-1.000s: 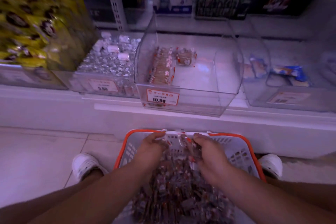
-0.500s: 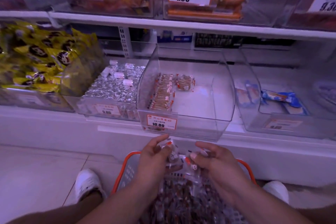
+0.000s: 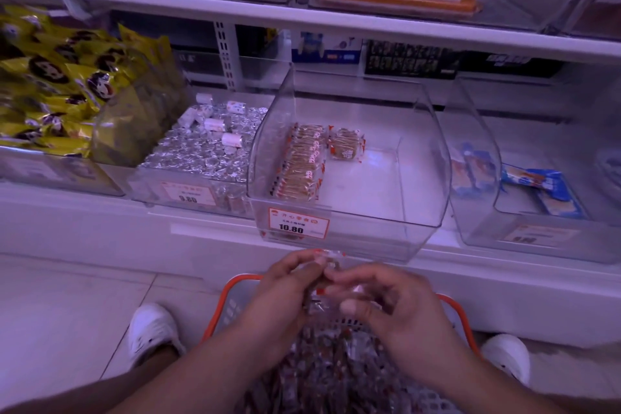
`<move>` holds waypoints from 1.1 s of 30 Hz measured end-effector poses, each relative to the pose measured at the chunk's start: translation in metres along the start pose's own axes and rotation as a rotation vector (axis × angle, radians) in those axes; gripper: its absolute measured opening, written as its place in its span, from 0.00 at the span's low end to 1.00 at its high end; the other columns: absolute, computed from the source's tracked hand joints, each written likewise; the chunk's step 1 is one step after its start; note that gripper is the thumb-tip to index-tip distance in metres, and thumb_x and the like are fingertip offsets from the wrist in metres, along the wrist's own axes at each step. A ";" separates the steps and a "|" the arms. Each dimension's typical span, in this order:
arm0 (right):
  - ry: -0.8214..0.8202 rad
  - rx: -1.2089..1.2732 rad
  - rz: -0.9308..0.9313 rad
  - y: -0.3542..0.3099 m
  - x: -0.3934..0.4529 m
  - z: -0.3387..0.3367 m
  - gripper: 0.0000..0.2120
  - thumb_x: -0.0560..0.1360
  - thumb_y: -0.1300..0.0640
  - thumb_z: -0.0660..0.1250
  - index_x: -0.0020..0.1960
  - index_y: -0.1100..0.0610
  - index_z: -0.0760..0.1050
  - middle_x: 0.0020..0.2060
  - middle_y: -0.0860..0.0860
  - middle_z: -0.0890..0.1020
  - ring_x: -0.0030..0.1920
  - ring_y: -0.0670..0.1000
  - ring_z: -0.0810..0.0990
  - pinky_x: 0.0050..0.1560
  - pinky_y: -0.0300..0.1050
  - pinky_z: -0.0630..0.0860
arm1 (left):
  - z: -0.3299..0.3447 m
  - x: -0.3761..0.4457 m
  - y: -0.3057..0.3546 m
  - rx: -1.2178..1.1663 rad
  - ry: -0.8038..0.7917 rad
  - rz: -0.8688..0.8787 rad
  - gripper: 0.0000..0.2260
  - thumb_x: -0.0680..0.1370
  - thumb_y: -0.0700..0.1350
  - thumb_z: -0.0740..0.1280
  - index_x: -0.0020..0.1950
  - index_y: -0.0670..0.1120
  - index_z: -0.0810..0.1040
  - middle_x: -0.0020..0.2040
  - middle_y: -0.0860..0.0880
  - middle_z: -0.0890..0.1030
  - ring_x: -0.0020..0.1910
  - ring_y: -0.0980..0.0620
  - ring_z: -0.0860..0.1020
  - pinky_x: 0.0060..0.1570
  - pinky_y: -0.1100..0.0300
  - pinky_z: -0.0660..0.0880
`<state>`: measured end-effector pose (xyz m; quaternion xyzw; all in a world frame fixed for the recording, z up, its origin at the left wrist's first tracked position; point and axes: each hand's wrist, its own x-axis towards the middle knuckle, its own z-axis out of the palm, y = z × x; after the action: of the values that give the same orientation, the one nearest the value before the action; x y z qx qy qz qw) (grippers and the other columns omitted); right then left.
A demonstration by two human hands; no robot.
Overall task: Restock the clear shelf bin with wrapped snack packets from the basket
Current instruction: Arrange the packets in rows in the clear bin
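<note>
Both hands meet above the orange-rimmed basket [image 3: 454, 307], fingers curled round a small clutch of wrapped snack packets [image 3: 324, 282]; the left hand [image 3: 282, 296] pinches the top edge, while the right hand [image 3: 386, 306] seems to pinch the lower wrappers, though blur hides the contact. Beneath the grip, more packets fill the basket. Just beyond the fingertips stands the clear shelf bin [image 3: 423, 185], one row of packets along its left wall.

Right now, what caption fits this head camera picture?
Both hands hold snack packets over the basket, below the clear bin.
</note>
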<state>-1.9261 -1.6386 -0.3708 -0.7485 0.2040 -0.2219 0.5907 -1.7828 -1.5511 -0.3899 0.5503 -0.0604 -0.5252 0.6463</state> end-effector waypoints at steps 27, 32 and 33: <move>0.027 0.937 0.530 -0.008 0.016 0.019 0.19 0.70 0.64 0.61 0.59 0.68 0.79 0.52 0.66 0.78 0.52 0.63 0.74 0.53 0.59 0.72 | -0.010 -0.013 0.009 0.526 -0.045 0.386 0.16 0.81 0.37 0.61 0.69 0.45 0.75 0.37 0.60 0.84 0.40 0.67 0.80 0.45 0.75 0.73; 0.002 0.850 0.458 -0.017 0.008 0.027 0.17 0.73 0.64 0.64 0.60 0.67 0.79 0.52 0.66 0.82 0.45 0.59 0.82 0.37 0.50 0.78 | -0.010 -0.013 0.017 0.501 0.071 0.512 0.16 0.76 0.39 0.70 0.65 0.45 0.80 0.41 0.54 0.85 0.39 0.61 0.80 0.44 0.67 0.76; 0.000 0.853 0.444 -0.020 0.007 0.029 0.17 0.73 0.64 0.64 0.60 0.66 0.79 0.53 0.65 0.82 0.45 0.59 0.82 0.36 0.49 0.78 | -0.007 -0.015 0.016 0.463 0.088 0.510 0.16 0.77 0.40 0.70 0.64 0.46 0.80 0.45 0.49 0.86 0.42 0.58 0.82 0.48 0.62 0.78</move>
<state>-1.9030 -1.6147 -0.3570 -0.3778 0.2497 -0.1540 0.8782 -1.7748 -1.5381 -0.3725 0.6716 -0.2858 -0.2949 0.6167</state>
